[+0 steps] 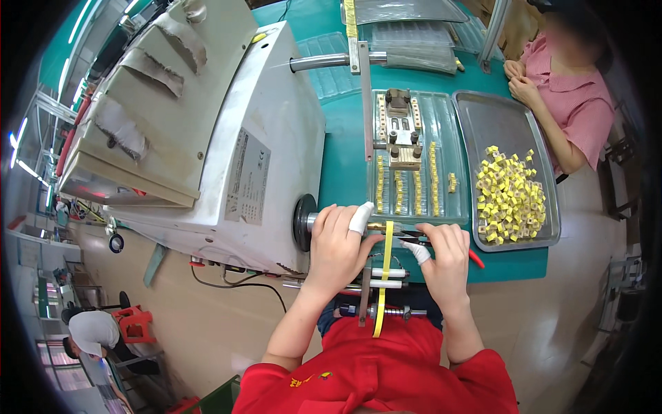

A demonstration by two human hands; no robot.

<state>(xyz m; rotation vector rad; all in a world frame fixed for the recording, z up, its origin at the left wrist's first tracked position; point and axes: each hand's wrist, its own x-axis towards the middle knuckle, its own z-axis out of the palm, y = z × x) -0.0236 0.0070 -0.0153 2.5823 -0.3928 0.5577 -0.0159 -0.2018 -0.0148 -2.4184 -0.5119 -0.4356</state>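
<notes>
My left hand (341, 241), one fingertip wrapped in white, closes round the machine's spindle just beside its black round collar (303, 222). From the spindle end a yellow tape strip (383, 276) runs down toward me, over white rollers (389, 278). My right hand (447, 259), with another white-wrapped fingertip, is closed round a dark-tipped tool with a red handle (476, 259). The tool's dark tip (414, 238) points left, close to the tape. Whether the tool is scissors or tweezers is hard to tell, and my left fingers partly hide the spindle.
A large white machine (276, 138) stands at left on the green table (345, 152). Beyond my hands, a clear tray (445, 124) holds a metal fixture (402, 127) and rows of yellow parts. A metal tray (476, 110) carries piled yellow parts. Another person (569, 103) sits at right.
</notes>
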